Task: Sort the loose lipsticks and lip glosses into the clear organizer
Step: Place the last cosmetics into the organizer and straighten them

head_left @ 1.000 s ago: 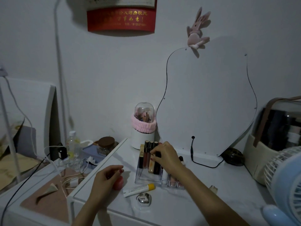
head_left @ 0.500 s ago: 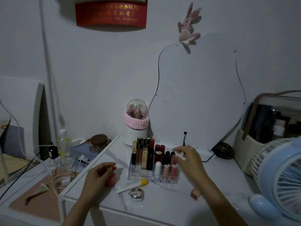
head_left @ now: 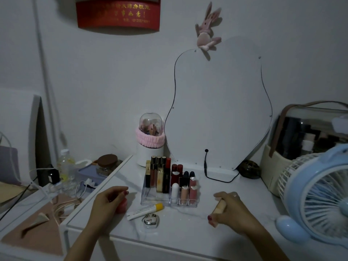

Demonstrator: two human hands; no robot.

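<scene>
I am curling my right hand (head_left: 228,210) round a beige lipstick tube (head_left: 219,206), holding it low over the white tabletop (head_left: 188,228), to the right of the clear organizer (head_left: 150,199) and apart from it. My left hand (head_left: 107,204) is resting near the left edge with its fingers bent over a small pink round item (head_left: 122,207); I cannot tell whether it is really gripping it.

The organizer is already standing crowded: tall glosses in the far left section, short lipsticks in the small cells on the right. I am judging that the main risk is knocking those upright tubes over while I am bringing this one in, since the free cells are narrow and hard to pick out in the dim light. The organizer looks light, so a push from my knuckles could slide it toward the mirror (head_left: 218,110).

Just near of the organizer, a white tube with a yellow cap (head_left: 145,210) and a shiny silver case (head_left: 150,220) are lying where a sweeping wrist could roll them off.

A gold logo is showing on one black tube, too small to read. The red wall banner (head_left: 117,14) is carrying gold Chinese characters and a phone number I cannot read fully.
</scene>
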